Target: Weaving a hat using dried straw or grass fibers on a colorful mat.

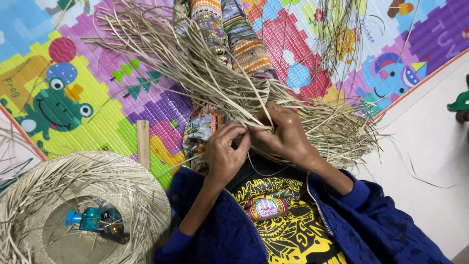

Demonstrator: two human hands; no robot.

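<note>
Straw bundle (229,93) is held over the lap, above the colourful play mat (97,98); left hand (225,154) and right hand (286,134) fingers are pinched on its strands; woven hat (73,181) is lying bottom-left, well apart

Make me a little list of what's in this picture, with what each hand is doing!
Left hand: pinching thin straw strips
Right hand: gripping the same straw strips, close beside the left
Straw strips: long, pale, fanning out over the lap
Woven straw piece: round, unfinished, at the left
Inside it: blue bottle
Wooden stick: beside the woven piece
Floor: colourful play mat with a frog picture
</note>
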